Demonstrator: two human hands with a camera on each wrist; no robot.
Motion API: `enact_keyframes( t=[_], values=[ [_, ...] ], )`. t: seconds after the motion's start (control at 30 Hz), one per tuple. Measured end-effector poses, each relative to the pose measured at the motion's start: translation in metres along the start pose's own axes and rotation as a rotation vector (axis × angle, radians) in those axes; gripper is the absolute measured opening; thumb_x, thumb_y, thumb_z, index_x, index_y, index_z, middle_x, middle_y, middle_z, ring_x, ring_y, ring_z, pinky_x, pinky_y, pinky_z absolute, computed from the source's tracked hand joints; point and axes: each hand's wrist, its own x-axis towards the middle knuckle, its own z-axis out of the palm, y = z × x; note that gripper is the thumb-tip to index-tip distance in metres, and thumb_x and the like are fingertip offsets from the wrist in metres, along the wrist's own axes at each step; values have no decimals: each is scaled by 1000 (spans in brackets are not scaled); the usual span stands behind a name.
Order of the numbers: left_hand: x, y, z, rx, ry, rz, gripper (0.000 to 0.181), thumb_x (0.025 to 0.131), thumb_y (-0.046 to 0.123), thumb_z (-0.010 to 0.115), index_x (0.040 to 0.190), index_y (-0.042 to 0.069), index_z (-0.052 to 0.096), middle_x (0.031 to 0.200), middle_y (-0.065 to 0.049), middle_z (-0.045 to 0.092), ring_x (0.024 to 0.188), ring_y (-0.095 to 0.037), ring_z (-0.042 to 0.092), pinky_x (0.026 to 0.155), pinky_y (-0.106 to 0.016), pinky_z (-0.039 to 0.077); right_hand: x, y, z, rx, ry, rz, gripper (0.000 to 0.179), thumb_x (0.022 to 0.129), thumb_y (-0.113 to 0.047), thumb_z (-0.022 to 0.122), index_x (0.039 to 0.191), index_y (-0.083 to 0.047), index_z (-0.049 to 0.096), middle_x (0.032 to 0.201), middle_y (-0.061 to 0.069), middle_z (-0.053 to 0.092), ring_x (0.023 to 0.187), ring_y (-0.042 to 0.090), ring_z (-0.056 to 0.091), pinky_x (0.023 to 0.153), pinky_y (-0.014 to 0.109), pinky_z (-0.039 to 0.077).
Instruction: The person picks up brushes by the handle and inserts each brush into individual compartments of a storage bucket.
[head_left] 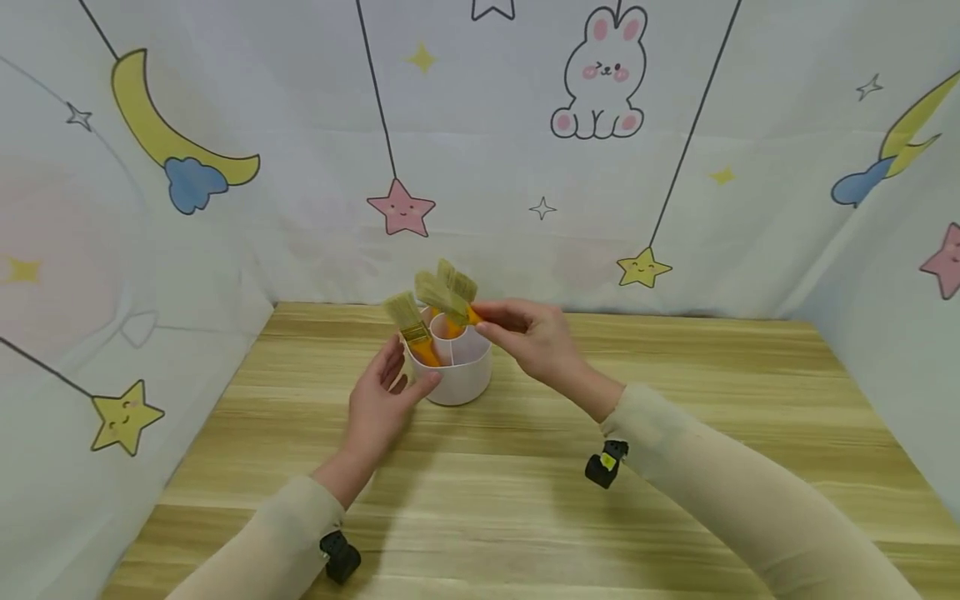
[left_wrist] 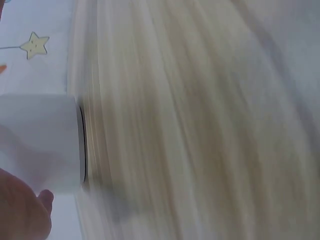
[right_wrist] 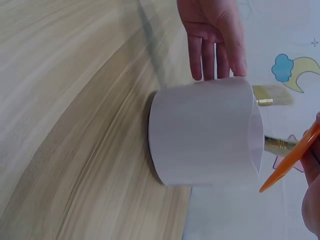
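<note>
A white round holder (head_left: 459,385) with inner dividers stands on the table. My left hand (head_left: 382,404) is at its left side, thumb at the front wall; in the right wrist view its fingers (right_wrist: 208,57) look straight and reach the wall. One paintbrush (head_left: 408,318) with an orange handle leans in the holder's left part. Another paintbrush (head_left: 459,279) stands farther back in it. My right hand (head_left: 534,337) pinches a paintbrush (head_left: 441,293) above the holder's right rim, bristles pointing left. Its orange handle (right_wrist: 290,162) slants outside the opening in the right wrist view.
The wood-grain table (head_left: 510,517) extends around the holder. Behind it hangs a white cloth backdrop (head_left: 480,150) printed with stars, moons and a rabbit. Cloth walls also flank the table left and right. A small black camera (head_left: 606,463) is fixed at the right sleeve.
</note>
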Motion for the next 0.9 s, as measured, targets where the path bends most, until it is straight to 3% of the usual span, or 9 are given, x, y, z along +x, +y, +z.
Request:
enact_keyframes(
  t=[0.2,0.5,0.9],
  values=[
    [-4,0,14,-24,56,-3,96,92,33,88,168,11,35,170,-9,38,156,-26,39,122,-46,44,8,-2,16,34,9,-52,27,99,-4,76,126,0,78,120,14,79,107,26,78,92,31,65],
    [-4,1,22,-81,108,8,91,93,24,88,167,9,37,169,-10,39,156,-27,39,123,-48,43,19,-3,40,130,-18,-79,28,101,-3,74,129,1,76,120,15,78,106,29,78,91,33,65],
    [-3,-1,24,-98,118,31,91,93,23,87,167,8,37,169,-10,39,156,-27,39,124,-47,41,14,8,44,16,-2,-83,27,101,-8,75,127,-4,78,121,9,79,107,21,78,92,30,64]
  ],
)
